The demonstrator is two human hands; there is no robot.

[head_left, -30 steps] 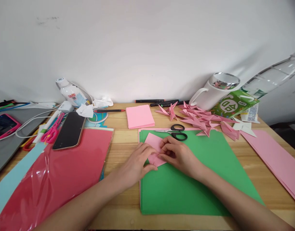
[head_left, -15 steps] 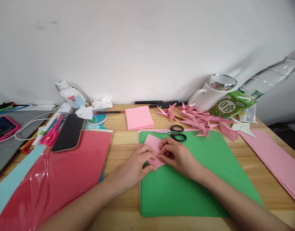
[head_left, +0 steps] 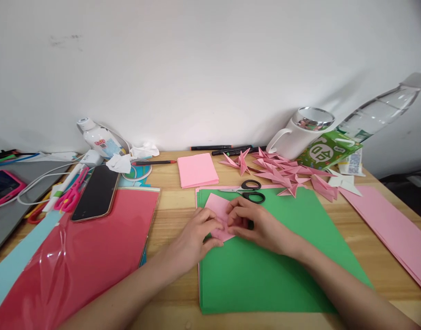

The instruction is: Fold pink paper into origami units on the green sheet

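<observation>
A small sheet of pink paper (head_left: 216, 203) lies on the green paper stack (head_left: 265, 279), partly covered by fingers. My left hand (head_left: 202, 231) grips its left side, fingers bent over the paper with the thumb at the lower edge. From the right, my right hand (head_left: 253, 222) pinches the paper near its middle with curled fingers. Just beyond the hands, black-handled scissors (head_left: 253, 185) lie across the top edge of the green stack. What the fingertips do to the paper's surface is partly hidden.
Folded pink paper pieces (head_left: 286, 172) are heaped at the back right, near a white mug (head_left: 293, 137) and a plastic bottle (head_left: 382, 112). A pink paper pile (head_left: 198, 170) lies behind the hands. At left, a phone (head_left: 95, 192) rests on red paper (head_left: 103, 256).
Both hands stay at the pink paper. My right thumb has shifted slightly lower and to the right along it. The whole view has moved a little.
</observation>
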